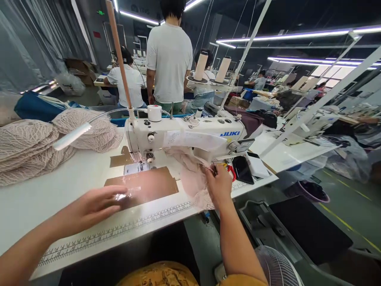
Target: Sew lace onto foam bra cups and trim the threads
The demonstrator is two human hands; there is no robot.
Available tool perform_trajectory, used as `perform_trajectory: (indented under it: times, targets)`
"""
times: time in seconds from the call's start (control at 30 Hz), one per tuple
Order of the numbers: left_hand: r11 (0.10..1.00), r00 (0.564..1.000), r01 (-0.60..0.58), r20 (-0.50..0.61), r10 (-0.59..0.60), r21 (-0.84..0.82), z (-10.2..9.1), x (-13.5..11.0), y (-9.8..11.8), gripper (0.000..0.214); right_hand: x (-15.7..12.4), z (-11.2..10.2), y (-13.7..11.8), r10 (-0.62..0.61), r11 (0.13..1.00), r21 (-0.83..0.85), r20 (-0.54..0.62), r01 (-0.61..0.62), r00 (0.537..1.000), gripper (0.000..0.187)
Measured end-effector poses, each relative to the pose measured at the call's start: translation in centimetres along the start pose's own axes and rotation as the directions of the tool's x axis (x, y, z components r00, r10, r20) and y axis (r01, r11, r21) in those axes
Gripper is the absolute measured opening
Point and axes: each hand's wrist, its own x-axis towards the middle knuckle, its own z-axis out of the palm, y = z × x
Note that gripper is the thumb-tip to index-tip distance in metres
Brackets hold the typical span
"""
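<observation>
My left hand (pixel 95 204) lies flat on the white sewing table (pixel 44 194), fingers stretched toward the brown taped patch (pixel 143 184) in front of the needle. My right hand (pixel 218 184) is closed, pinching pale pink lace fabric (pixel 193 178) that hangs under the arm of the white JUKI sewing machine (pixel 184 137). Red-handled scissors (pixel 230 171) lie just beside that hand. A printed ruler strip (pixel 119 228) runs along the table's front edge.
A heap of pink netted fabric (pixel 32 143) fills the table's left. A lamp arm (pixel 73 136) reaches over it. A dark phone (pixel 242 169) lies right of the machine. Thread cones (pixel 201 66) stand behind. Other people (pixel 169 59) work beyond. A purple bin (pixel 311 190) sits on the floor.
</observation>
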Motion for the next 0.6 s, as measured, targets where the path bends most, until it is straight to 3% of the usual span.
perform_trajectory:
  times: [0.1, 0.17, 0.2, 0.27, 0.3, 0.37, 0.4, 0.43, 0.53, 0.6]
  targets:
    - [0.979, 0.986, -0.009, 0.162, 0.043, -0.203, 2.9, 3.0, 3.9, 0.042, -0.1, -0.8, -0.7, -0.067, 0.990, 0.116, -0.157, 0.086, 0.985, 0.012]
    - [0.906, 0.980, 0.056, 0.197, 0.031, -0.419, 5.2, 5.6, 5.5, 0.044, -1.3, -0.9, -1.8, -0.185, 0.968, 0.142, -0.160, 0.208, 0.970, 0.009]
    - [0.827, 0.979, 0.105, 0.204, 0.012, -0.552, 6.4, 7.1, 6.2, 0.045, -2.2, -0.9, -2.5, -0.282, 0.940, 0.165, -0.115, 0.299, 0.952, 0.009]
    - [0.625, 0.978, 0.191, 0.198, -0.059, -0.757, 8.8, 10.0, 7.1, 0.041, -4.2, -0.5, -4.0, -0.489, 0.849, 0.225, -0.002, 0.477, 0.872, 0.015]
    - [0.525, 0.981, 0.196, 0.165, -0.106, -0.828, 9.8, 11.3, 7.5, 0.039, -5.2, -0.3, -4.6, -0.595, 0.788, 0.254, 0.080, 0.561, 0.799, 0.018]
    - [0.420, 0.981, 0.153, 0.085, -0.176, -0.895, 11.4, 13.2, 8.0, 0.032, -6.8, -0.2, -5.2, -0.736, 0.672, 0.320, 0.190, 0.667, 0.650, 0.017]
    - [0.403, 0.979, 0.127, 0.050, -0.196, -0.906, 11.9, 13.5, 8.3, 0.030, -7.3, -0.3, -5.1, -0.756, 0.649, 0.362, 0.208, 0.669, 0.620, 0.016]
    - [0.406, 0.979, 0.109, 0.028, -0.200, -0.908, 12.1, 13.5, 8.4, 0.028, -7.7, -0.5, -4.8, -0.752, 0.647, 0.405, 0.195, 0.646, 0.630, 0.015]
    - [0.455, 0.986, 0.142, 0.083, -0.148, -0.879, 11.3, 11.3, 8.3, 0.028, -7.7, -1.4, -2.8, -0.583, 0.707, 0.515, 0.038, 0.484, 0.812, 0.017]
    - [0.502, 0.977, 0.211, 0.184, -0.104, -0.838, 10.0, 8.5, 7.5, 0.029, -7.3, -1.9, -1.2, -0.440, 0.761, 0.528, -0.008, 0.378, 0.898, 0.017]
